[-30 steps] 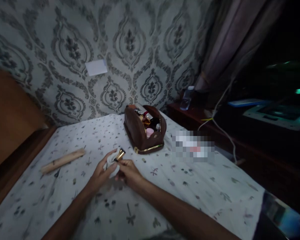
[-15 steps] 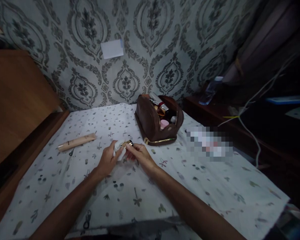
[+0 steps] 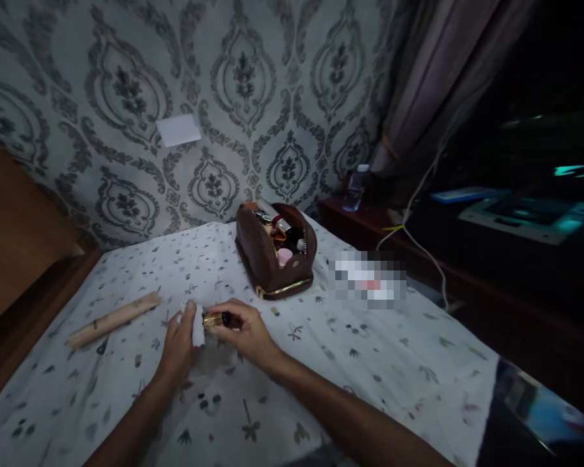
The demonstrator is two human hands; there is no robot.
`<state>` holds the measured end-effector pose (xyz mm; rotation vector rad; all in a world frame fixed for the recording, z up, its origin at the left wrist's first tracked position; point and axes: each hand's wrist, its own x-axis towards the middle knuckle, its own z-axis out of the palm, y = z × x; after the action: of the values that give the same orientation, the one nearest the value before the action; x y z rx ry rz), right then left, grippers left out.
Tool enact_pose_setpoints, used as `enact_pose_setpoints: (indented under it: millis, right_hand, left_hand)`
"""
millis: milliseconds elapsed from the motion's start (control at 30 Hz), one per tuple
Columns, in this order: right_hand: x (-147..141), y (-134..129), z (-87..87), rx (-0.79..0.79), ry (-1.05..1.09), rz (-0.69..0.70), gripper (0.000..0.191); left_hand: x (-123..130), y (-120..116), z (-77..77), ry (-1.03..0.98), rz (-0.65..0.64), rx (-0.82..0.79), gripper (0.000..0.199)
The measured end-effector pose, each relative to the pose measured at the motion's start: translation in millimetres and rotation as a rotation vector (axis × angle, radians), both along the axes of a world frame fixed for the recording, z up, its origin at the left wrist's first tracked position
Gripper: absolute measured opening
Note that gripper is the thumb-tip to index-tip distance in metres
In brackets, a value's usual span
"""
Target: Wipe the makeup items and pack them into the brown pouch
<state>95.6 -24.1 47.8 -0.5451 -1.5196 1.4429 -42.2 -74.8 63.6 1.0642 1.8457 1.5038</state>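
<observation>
A white tissue [image 3: 198,328] is pinched in my left hand [image 3: 178,342], the thumb lying over its top. My right hand [image 3: 253,334] grips a small gold and black lipstick [image 3: 215,319] between thumb and fingers. Its gold end points left at the tissue; whether the two touch I cannot tell. Beyond my hands stands a brown makeup bag [image 3: 255,250], unzipped, with several cosmetics inside, among them a pink-lidded jar [image 3: 285,256]. Left of my hands a long beige tube [image 3: 114,320] lies on the patterned cloth [image 3: 302,389].
A blurred-out item [image 3: 367,280] lies right of the bag. Farther right, a clear bottle [image 3: 355,189] stands on a dark wooden ledge, with a white cable [image 3: 425,253] hanging nearby. A brown wooden panel [image 3: 19,227] borders the left side.
My view has turned to the right. My right hand has drawn the lipstick out from the tissue, showing more of it, and the tissue now stands more upright in my left hand.
</observation>
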Motion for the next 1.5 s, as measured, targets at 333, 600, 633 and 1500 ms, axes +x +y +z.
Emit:
enact_pose_setpoints:
  millis: [333, 600, 633, 1500]
  right_hand:
    - [9, 4, 9.9, -0.398, 0.056, 0.158, 0.057]
    - [29, 8, 18.7, -0.612, 0.036, 0.383, 0.053]
    - [34, 7, 22.6, -0.609, 0.052, 0.389, 0.053]
    - [152, 128, 92.2, 0.088, 0.011, -0.221, 0.025]
  left_hand:
    - [2, -2, 7.8, 0.383, -0.147, 0.149, 0.034]
    - [7, 6, 30.0, 0.670, -0.198, 0.282, 0.030]
    - [11, 8, 33.0, 0.644, -0.185, 0.291, 0.031]
    - [60, 123, 69.7, 1.201, -0.622, 0.184, 0.052]
